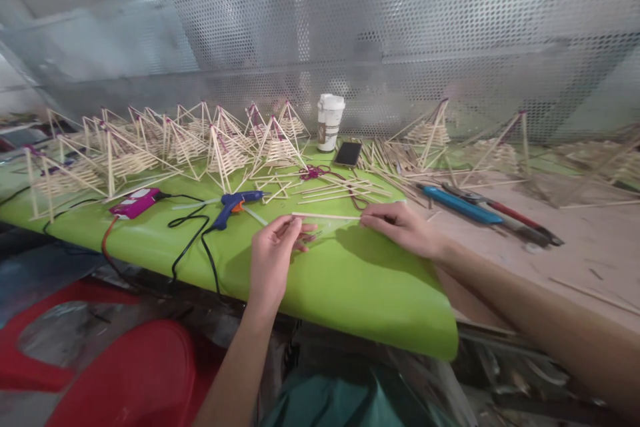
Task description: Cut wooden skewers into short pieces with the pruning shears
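Note:
A thin wooden stick [327, 216] is stretched level between my two hands above the green sheet [345, 293]. My left hand [277, 247] pinches its left end between thumb and fingers. At the other end, my right hand [397, 227] grips the stick with closed fingertips. Just beyond lie several loose wooden sticks [340, 191] and a small bundle of dark red cord [316, 172]. To the left of my left hand rests a blue glue gun [233, 205] with an orange trigger.
Several stick pyramids [225, 153] fill the back left. A paper cup [330, 121] and a phone [349, 153] stand before the perforated metal panel [300, 33]. At right lie a blue cutter [460, 204] and red-handled pliers [510, 210]. A pink power strip [135, 203] trails cables; a red stool [125, 380] sits below.

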`<state>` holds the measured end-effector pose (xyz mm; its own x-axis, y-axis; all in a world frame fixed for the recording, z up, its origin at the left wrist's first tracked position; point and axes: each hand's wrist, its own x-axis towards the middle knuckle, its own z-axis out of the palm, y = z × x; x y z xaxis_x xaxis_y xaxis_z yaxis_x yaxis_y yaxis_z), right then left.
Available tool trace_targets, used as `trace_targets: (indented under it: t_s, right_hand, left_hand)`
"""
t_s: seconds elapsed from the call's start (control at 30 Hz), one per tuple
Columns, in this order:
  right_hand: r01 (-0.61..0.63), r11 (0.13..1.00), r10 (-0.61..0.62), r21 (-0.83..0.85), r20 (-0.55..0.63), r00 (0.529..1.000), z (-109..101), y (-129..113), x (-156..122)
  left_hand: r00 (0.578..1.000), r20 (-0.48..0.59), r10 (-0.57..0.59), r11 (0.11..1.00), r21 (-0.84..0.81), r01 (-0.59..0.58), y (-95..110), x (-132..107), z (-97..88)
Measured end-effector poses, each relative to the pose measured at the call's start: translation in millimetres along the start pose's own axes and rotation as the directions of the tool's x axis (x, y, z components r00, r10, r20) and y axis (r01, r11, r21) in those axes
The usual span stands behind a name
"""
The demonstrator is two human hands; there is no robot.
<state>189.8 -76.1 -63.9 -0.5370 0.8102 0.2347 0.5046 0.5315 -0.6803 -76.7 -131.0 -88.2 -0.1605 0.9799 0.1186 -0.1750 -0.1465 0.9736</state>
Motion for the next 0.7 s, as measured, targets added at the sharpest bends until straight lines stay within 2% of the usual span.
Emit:
trace_targets:
  t_s: [0.23,0.7]
  right_hand:
    - [0.005,1.0,-0.005,-0.015,0.006,1.0,-0.4,0.7,-1.5]
    - [0.1,0.992,-0.098,-0.078,0.022,0.995,5.8,-2.4,-2.2]
  left_hand:
    - [1.0,0.004,-0.004,1.0,-0.008,0.004,-0.4,1.3,0.9]
    - [0.994,-0.11,-0.001,1.0,0.025,0.004,1.8,0.0,5.1]
